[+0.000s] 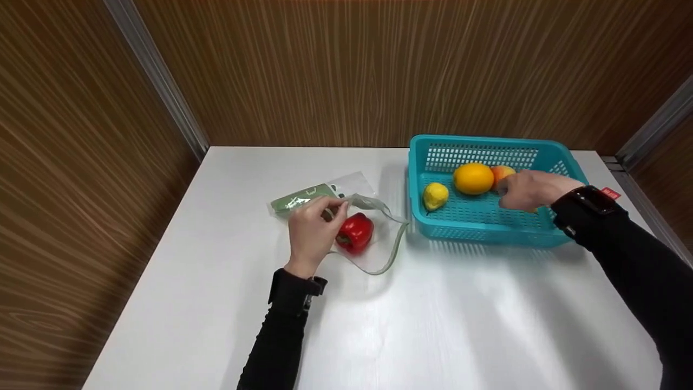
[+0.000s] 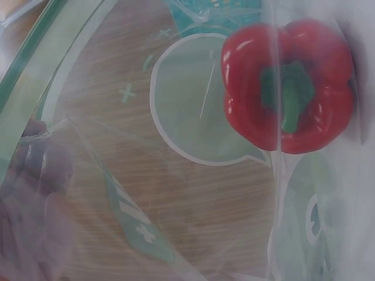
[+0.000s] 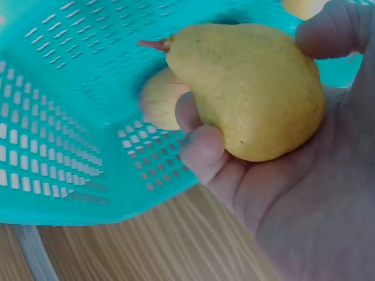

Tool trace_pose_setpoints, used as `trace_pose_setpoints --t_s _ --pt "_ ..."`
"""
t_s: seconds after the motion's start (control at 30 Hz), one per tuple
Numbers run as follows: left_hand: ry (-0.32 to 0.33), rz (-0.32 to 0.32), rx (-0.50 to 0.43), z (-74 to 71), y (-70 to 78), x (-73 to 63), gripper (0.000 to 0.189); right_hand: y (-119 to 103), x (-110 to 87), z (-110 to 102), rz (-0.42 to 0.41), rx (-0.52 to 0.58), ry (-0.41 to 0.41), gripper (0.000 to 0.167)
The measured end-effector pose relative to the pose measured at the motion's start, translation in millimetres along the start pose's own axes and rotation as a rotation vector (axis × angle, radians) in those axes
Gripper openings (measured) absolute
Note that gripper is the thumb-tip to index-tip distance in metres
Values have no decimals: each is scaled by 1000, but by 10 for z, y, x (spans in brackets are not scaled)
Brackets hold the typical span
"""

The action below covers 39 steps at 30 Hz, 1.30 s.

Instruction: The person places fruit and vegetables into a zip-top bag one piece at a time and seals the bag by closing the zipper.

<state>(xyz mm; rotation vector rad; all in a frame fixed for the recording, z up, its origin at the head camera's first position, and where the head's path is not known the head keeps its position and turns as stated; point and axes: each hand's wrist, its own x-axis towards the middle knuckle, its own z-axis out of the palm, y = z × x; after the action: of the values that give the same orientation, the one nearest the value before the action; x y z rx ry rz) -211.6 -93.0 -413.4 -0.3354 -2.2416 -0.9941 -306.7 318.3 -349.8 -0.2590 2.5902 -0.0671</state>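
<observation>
A: Where is the pear (image 3: 252,93)?

B: Clamped in the right grip (image 1: 528,190), over the basket (image 1: 487,234), toward the far right corner of the counter (image 1: 433,325). The left grip (image 1: 315,230) pinches the bag (image 1: 370,202) by its rim.

A: What might fail?

B: The thin rim could slip that pinch, collapsing onto the pepper (image 1: 355,234).

A: And the views?

B: The right wrist view shows the pear; the head view mostly shows knuckles.

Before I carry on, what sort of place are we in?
Likely an indoor work booth, though I can't be sure: a white table, wood-grain panels behind it and at both sides, and metal strips where the panels meet.
</observation>
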Motion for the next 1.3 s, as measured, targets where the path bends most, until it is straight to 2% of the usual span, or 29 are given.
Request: trace_pose_setpoints --t_s 0.1,0.23,0.43,0.67,0.9,1.03,1.3 --pt "4 6 5 0 0 -1 8 -85 -70 -40 -60 -5 116 33" --pt "5 11 10 -2 5 1 7 -227 -208 -72 -97 6 249 38" --pt "-1 6 11 -1 8 9 8 -509 -404 -29 -166 51 366 39" --pt "-7 9 -1 6 7 14 8 -934 -633 164 -303 154 518 35" --pt "-16 1 -11 -6 29 11 9 -1288 -645 472 -413 245 641 34" --pt "-22 0 -23 3 41 17 9 -1414 -636 609 -426 304 711 32" --pt "-21 9 -16 15 52 25 9 -1595 -581 743 -457 373 776 35"
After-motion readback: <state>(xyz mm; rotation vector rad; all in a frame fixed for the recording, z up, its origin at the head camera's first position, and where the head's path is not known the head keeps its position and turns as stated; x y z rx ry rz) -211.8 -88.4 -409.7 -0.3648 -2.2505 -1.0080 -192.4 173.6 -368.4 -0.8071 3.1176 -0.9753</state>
